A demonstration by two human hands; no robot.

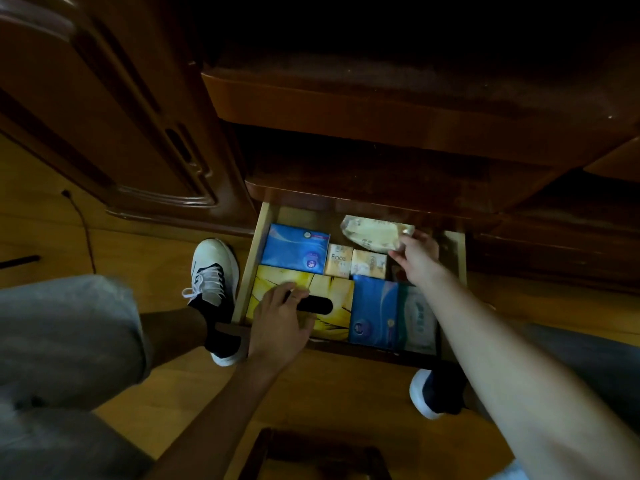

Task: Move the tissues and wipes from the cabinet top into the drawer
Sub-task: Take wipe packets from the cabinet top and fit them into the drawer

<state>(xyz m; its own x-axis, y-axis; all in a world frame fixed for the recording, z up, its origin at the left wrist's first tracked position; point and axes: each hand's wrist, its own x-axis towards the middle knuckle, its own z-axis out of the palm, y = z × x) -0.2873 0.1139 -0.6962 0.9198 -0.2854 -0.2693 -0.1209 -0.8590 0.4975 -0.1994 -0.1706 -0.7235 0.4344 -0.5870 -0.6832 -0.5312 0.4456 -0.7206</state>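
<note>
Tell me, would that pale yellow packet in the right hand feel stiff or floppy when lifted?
Probably floppy: the pale yellow packet looks like a soft pouch, pinched at one end by the right hand above the open drawer. Its film catches a glint, so it may be slightly slippery. Likely light, since fingertips alone carry it.

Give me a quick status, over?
Right hand gripping cream wipes pack over drawer. Left hand flat on yellow tissue box. Nothing blocking.

we see a white shoe (212, 271) on the wood floor (45, 244), a dark cord (85, 233) trailing left.
</note>
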